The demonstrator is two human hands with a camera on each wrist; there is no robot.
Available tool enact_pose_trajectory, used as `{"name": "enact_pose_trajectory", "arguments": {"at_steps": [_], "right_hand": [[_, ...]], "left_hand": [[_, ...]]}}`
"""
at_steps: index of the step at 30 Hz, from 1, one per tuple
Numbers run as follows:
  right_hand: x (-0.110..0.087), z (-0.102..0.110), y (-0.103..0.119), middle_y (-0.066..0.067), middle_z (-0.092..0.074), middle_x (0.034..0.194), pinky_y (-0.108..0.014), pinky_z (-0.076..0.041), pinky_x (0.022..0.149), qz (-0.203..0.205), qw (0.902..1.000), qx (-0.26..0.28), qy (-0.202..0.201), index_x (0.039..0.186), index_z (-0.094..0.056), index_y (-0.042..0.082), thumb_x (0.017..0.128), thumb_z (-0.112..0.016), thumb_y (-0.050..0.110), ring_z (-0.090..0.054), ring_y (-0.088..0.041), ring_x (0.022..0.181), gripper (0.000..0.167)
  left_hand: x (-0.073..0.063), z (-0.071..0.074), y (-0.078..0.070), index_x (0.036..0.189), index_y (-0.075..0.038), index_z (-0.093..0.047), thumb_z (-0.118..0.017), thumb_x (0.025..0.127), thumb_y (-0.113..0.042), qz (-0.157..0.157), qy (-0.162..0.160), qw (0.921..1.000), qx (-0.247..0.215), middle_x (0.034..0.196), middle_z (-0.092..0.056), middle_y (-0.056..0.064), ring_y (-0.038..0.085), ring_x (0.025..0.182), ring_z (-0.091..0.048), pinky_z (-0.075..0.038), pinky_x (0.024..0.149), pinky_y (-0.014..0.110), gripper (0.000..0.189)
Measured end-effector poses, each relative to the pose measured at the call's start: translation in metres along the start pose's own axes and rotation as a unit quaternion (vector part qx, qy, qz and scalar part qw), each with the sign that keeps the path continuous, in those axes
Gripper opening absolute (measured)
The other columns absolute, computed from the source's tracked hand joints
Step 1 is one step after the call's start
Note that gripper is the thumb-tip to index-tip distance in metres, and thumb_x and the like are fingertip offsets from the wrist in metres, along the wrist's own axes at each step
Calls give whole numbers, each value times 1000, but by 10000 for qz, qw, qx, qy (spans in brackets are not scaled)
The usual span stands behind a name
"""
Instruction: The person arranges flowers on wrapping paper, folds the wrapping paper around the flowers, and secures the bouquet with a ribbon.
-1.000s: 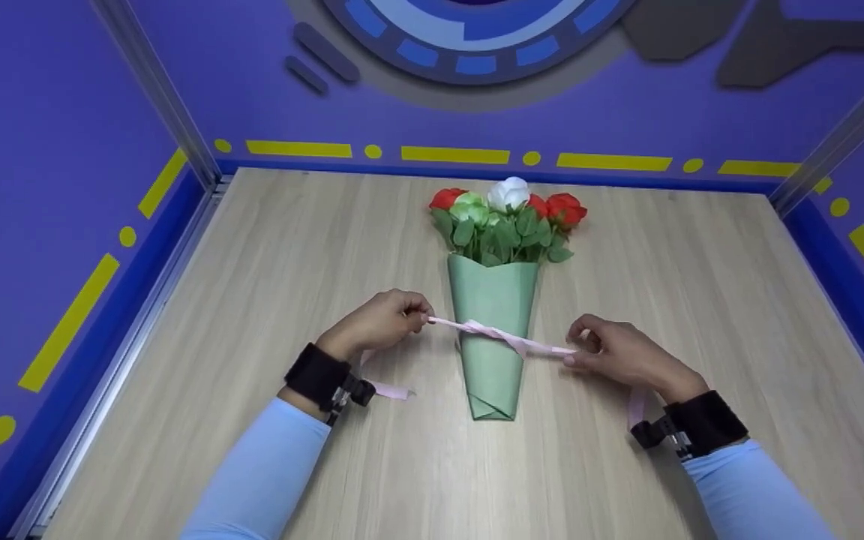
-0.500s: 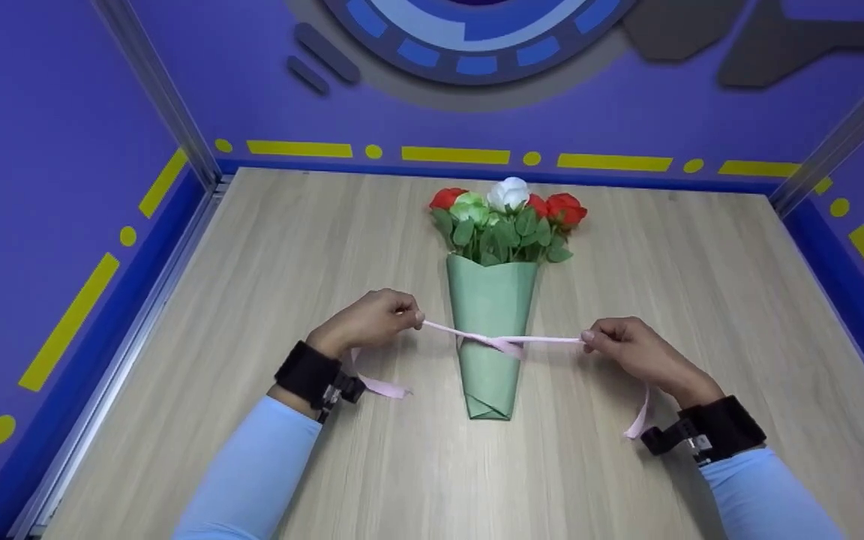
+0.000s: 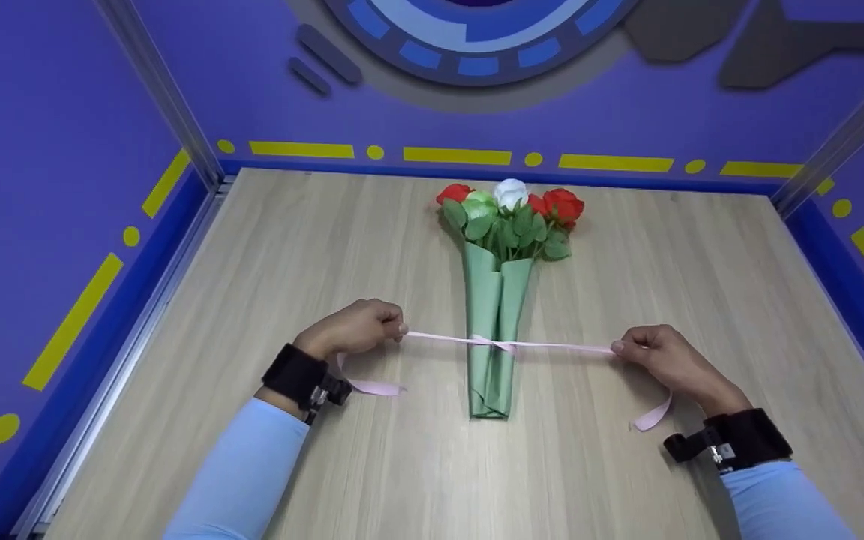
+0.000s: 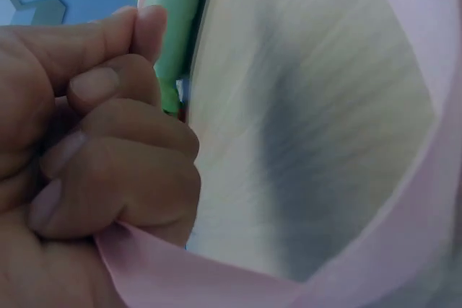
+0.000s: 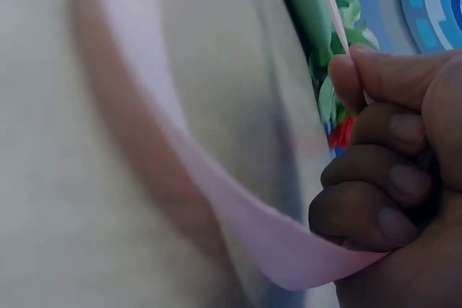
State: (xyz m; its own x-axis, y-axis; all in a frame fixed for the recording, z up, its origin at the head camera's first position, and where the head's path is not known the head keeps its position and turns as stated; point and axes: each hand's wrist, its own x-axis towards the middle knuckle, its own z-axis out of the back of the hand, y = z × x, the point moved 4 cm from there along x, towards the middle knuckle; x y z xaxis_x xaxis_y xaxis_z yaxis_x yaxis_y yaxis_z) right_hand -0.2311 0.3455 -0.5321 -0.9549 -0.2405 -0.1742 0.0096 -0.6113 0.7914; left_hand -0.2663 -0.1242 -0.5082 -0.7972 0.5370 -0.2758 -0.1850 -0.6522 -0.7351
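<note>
A bouquet of red, white and pale green flowers (image 3: 511, 195) lies on the table, its stems wrapped in green paper (image 3: 483, 300). A pink ribbon (image 3: 563, 346) crosses over itself at the paper's middle and runs taut to both sides. My left hand (image 3: 357, 326) pinches one end between thumb and forefinger, the other fingers curled. On the other side my right hand (image 3: 664, 358) pinches the opposite end likewise. In both wrist views the ribbon's loose tail (image 4: 375, 265) hangs in a curve below the curled fingers. The paper is drawn in and creased at the crossing.
The wooden table (image 3: 289, 247) is bounded by a blue back wall (image 3: 199, 90) with yellow marks and side walls with metal corner posts. Black straps with small cameras sit on both wrists, over the ends of light blue sleeves (image 3: 241, 472).
Both hands have moved apart, the left to the left and the right to the right. The ribbon has tightened at its crossing, and the green paper has narrowed and folded inward.
</note>
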Motion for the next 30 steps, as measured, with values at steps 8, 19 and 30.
{"name": "enact_pose_trajectory", "arguments": {"at_steps": [8,19,30], "right_hand": [[-7,11,-13,10,-41,66,-24,-32,49,-98,9998,65,-129,86,-71,-2,104,-69,27,-37,-5,57,34],[-18,21,-26,9,-44,66,-23,-34,48,-66,9996,-200,-173,85,-73,0,104,-68,22,-40,-6,55,29],[-21,25,-23,6,-45,66,-25,-34,50,-71,9902,-1322,-433,81,-71,9,106,-66,28,-42,-9,56,31]], "left_hand": [[-7,5,11,92,0,-65,-57,110,-27,18,14,10000,30,74,-44,-7,14,64,-37,-32,59,28,33],[-13,3,13,86,-4,-63,-58,109,-24,-215,159,9989,380,68,-43,-8,11,60,-38,-31,55,26,31],[-16,0,24,86,-5,-63,-59,108,-23,33,78,9997,229,70,-44,-7,13,64,-41,-33,58,27,29]]}}
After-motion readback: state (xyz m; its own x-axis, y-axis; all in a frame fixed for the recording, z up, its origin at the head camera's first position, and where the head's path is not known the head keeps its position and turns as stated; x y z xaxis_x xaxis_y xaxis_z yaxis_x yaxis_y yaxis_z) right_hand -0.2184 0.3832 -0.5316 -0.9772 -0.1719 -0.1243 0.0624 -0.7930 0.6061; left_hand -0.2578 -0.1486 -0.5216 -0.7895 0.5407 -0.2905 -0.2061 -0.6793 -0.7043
